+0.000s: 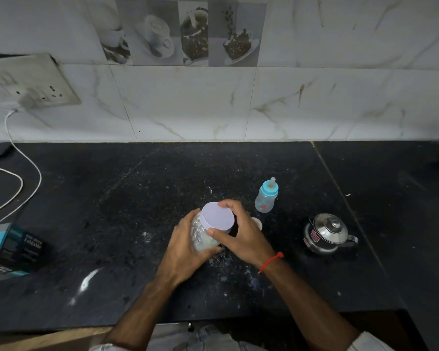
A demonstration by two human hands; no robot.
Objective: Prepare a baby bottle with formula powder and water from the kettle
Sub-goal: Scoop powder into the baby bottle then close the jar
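Left hand (pixel 185 247) wrapped around a clear formula jar (pixel 203 236) over the black counter (pixel 112 211), right hand (pixel 241 234) gripping the jar's lilac lid (pixel 217 215), steel kettle (pixel 326 234) right of the jar, capped baby bottle (pixel 266 197) standing just beyond the jar.

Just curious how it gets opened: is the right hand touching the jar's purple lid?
Touching. The head view shows the right hand with fingertips wrapped over the purple lid.

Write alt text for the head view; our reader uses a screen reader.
On a black stone counter, the left hand holds a clear plastic jar while the right hand grips its lilac lid. A blue-capped baby bottle and steel kettle stand to the right.
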